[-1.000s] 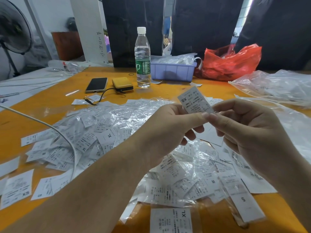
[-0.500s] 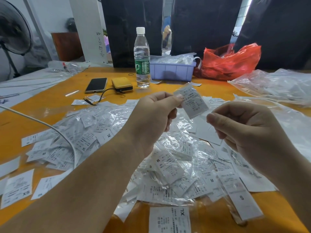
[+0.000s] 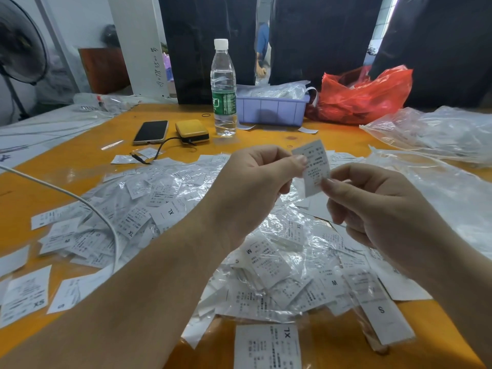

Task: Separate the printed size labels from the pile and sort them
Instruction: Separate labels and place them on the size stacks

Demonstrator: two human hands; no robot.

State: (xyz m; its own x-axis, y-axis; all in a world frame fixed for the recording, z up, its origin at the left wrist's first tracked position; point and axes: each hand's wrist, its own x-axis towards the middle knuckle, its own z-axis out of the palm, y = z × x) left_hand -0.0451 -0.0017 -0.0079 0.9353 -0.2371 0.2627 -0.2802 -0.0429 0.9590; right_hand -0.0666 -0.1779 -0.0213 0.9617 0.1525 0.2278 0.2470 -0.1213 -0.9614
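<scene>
Label (image 3: 314, 166) now sits pinched between both hands above the pile (image 3: 239, 249) on the desk (image 3: 66, 166); half a second ago only the left hand (image 3: 253, 187) held it, with the right hand (image 3: 372, 209) apart. The right fingertips have closed on its lower edge. Its size mark is unreadable, so I judge it is being turned for reading before sorting

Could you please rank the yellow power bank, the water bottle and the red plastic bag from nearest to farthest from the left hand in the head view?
From the left hand:
1. Yellow power bank, just beyond it, slightly left.
2. Water bottle, farther back.
3. Red plastic bag, far right, at the table's back edge.
</scene>
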